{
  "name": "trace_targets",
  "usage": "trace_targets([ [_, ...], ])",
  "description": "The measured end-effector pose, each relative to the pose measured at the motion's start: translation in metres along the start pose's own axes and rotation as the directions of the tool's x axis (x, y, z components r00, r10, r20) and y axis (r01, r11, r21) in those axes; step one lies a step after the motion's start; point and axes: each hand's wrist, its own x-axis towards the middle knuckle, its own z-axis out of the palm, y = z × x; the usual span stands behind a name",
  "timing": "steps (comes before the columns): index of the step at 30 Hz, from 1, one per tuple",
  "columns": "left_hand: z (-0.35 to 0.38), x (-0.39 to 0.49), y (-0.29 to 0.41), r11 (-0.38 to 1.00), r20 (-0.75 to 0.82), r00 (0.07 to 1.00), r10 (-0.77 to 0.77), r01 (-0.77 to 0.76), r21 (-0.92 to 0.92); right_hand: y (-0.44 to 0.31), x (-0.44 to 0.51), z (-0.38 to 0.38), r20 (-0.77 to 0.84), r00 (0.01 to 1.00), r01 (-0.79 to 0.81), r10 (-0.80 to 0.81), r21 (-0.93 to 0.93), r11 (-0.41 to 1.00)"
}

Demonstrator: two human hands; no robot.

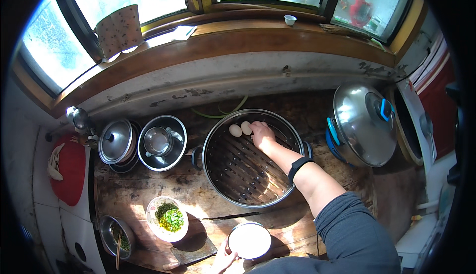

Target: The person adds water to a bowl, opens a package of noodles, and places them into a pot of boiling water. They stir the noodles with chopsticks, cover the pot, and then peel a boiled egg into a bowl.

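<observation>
A round steamer pot (238, 204) with a slatted wooden rack (238, 170) inside stands on the worn wooden table. At the rack's far side, my right hand (263, 135) reaches in with its fingers curled against an egg (245, 128). Another egg (235, 130) lies just left of it. Part of the rack is hidden under my right forearm. My left hand (225, 256) grips the rim of a white bowl (250, 241) near the front edge. The bowl's bright glare hides what is in it.
To the left stand a bowl of chopped greens (168, 200), a metal pot with chopsticks (108, 225), a cleaver (195, 248), nested metal bowls (180, 155) and a lidded pot (116, 144). A large domed lid (357, 125) rests at right. The windowsill (238, 32) runs behind.
</observation>
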Motion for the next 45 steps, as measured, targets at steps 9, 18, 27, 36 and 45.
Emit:
trace_targets([
  [9, 0.007, 0.015, 0.034, 0.985, 0.008, 0.998, -0.063, 0.063, -0.159, -0.003, 0.027, 0.015, 0.197, 0.977, 0.106, -0.081, -0.116, 0.988],
  [18, 0.004, 0.040, -0.010, 0.988, -0.032, 0.998, -0.050, 0.044, -0.151, -0.049, -0.166, -0.080, 0.099, 0.752, 0.601, -0.651, 0.302, 0.740],
  [27, 0.007, 0.035, -0.006, 0.981, -0.049, 0.996, -0.077, 0.067, -0.181, -0.048, -0.295, -0.011, 0.412, 0.874, -0.200, -0.257, 0.788, 0.582],
  [36, 0.004, 0.029, -0.003, 0.987, 0.009, 0.998, -0.065, 0.066, -0.145, -0.039, -0.092, -0.116, -0.098, 0.829, 0.554, -0.550, 0.010, 0.833],
  [45, -0.008, 0.034, 0.004, 0.985, 0.050, 0.987, -0.154, 0.157, -0.076, -0.030, 0.036, 0.048, 0.251, 0.956, 0.164, -0.150, -0.035, 0.986],
])
